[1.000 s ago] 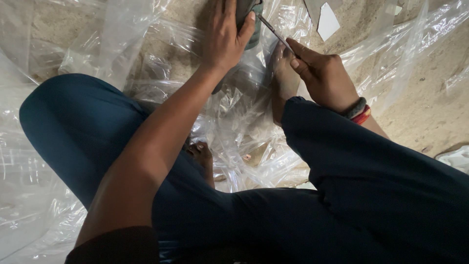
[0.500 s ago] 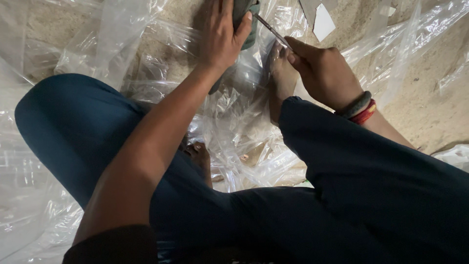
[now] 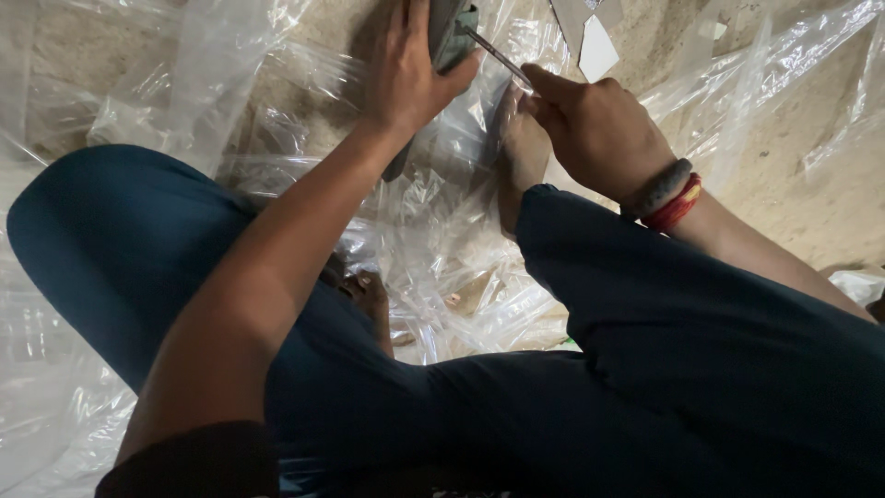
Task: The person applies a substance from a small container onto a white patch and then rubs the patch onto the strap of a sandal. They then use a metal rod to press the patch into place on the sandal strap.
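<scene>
- Head view, looking down: the left hand (image 3: pixel 410 74) sits at 12 o'clock, fingers wrapped around a dark grey-green block (image 3: pixel 450 35) and clenching it against the floor.
- Right hand (image 3: pixel 595 129), at about 1 o'clock, is closed around the near end of a thin metal rod (image 3: pixel 496 57); the rod's far tip meets the block's right edge.
- Grey and red bands (image 3: pixel 671 195) circle the right wrist.
- Bare foot (image 3: pixel 524 157) lies just below the right hand, touching it, on crumpled clear plastic sheeting (image 3: pixel 433 231).
- Dark blue trouser legs (image 3: pixel 701 369) fill 3 to 9 o'clock, knees folded.
- White card scraps (image 3: pixel 595 51) lie on the sandy floor (image 3: pixel 793 175) near 1 o'clock.
- Against the frame half a second back, both hands keep the same holds; the right hand has edged slightly closer to the block, and the rod lies at much the same slant.
</scene>
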